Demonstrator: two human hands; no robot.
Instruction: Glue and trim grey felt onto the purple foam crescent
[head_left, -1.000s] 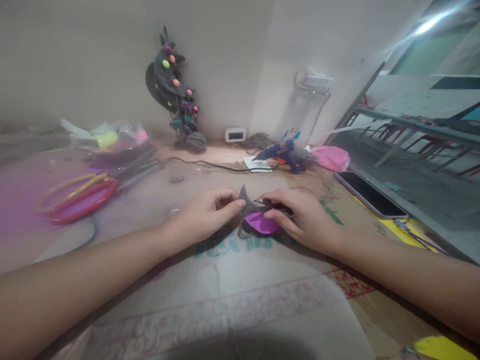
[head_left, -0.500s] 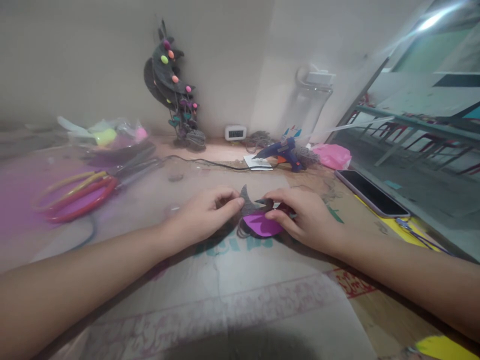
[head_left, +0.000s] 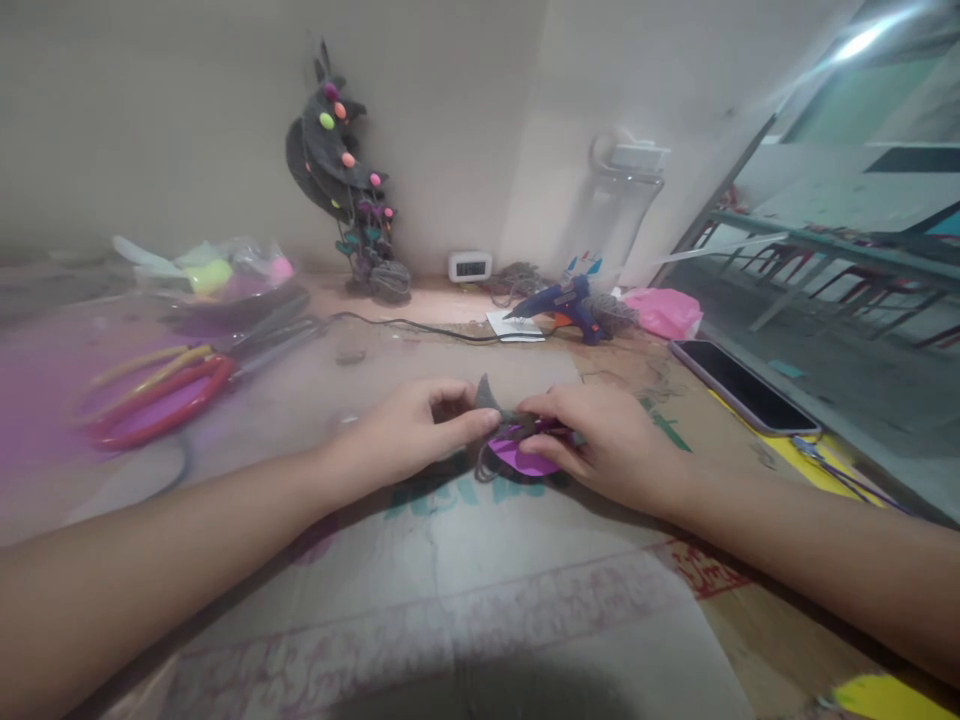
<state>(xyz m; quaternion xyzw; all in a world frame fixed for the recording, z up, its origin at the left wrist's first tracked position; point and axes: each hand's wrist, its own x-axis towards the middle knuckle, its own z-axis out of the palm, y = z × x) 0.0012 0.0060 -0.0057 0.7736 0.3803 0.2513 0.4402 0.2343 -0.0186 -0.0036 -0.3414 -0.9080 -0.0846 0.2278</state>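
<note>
Crescent of dark grey, rough-looking fibre (head_left: pixel 486 393) looks light, slightly bendable and grippy, best pinched by its narrow ends. It lies between both hands, the left hand (head_left: pixel 424 425) clamped on its pointed end and the right hand (head_left: pixel 611 440) apparently pinching its other side; beneath the right thumb shows a flat, round-edged purple piece (head_left: pixel 517 460), likely thin and easily creased.

At the counter's (head_left: pixel 427 300) back edge stands a clock (head_left: pixel 469 266); a pink bag (head_left: pixel 664 313) sits near the back right corner, a phone (head_left: pixel 744 387) along the right edge, a pale sheet (head_left: pixel 480 550) toward the front.
</note>
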